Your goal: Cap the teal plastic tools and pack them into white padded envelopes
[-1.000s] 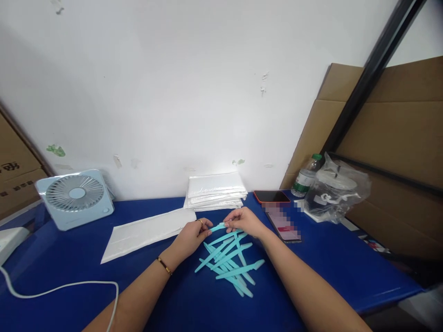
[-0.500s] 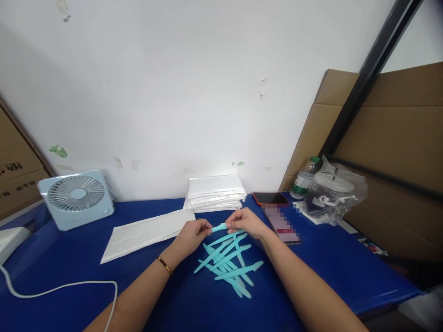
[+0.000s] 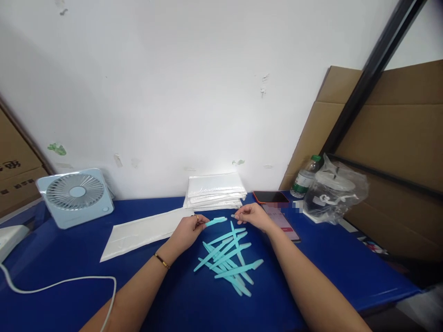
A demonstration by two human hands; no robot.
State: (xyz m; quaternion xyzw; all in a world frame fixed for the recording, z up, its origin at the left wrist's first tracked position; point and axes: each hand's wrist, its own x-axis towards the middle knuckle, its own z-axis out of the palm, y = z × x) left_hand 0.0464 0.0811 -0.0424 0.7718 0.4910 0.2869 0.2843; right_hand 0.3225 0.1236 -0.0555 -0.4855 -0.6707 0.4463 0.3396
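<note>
My left hand is closed on the handle end of a teal eyebrow razor, whose blade end points right. Across a small gap, my right hand pinches a small translucent blade cap between thumb and fingertips. Below both hands lies a loose, crisscrossed pile of teal eyebrow razors on the blue tabletop. Those in the pile have pale, translucent caps over their blade ends.
A flat white envelope lies left of my left hand. Behind stand stacked white envelopes. Two phones, an orange-edged one and another, lie right. Farther out are a bottle, a bagged jar, a fan and a white cable.
The cap has come off the razor's blade end. My right hand has moved right and slightly up with the cap, while my left hand still holds the razor, shifted slightly left.
</note>
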